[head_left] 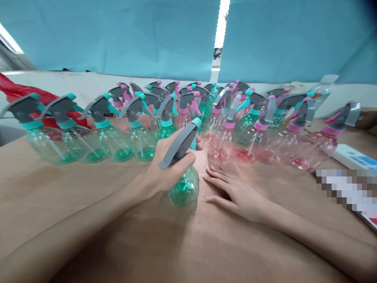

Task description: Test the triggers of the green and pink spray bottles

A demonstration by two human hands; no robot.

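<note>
In the head view, I can see the left hand (167, 165) wrapped around one green spray bottle (184, 190), its grip closed about the neck and grey spray head, thumb on the near side and fingertips by the teal trigger. That bottle sits in the middle, in front of the rows; I can't tell whether its base touches the counter (59, 184). The right hand (240, 192) lies palm down on the counter just beside it, grip open, fingers spread, holding nothing.

Counting along the front, I make out four green bottles (119, 151) to the left, with a fifth partly hidden behind the left hand, and four pink bottles (219, 147) to the right. Behind them stand more bottles with teal or pink collars, too overlapped for me to count. Over on the right, one clear bottle (322, 92) and one white box (357, 157); at far left, one red bag (32, 96).
</note>
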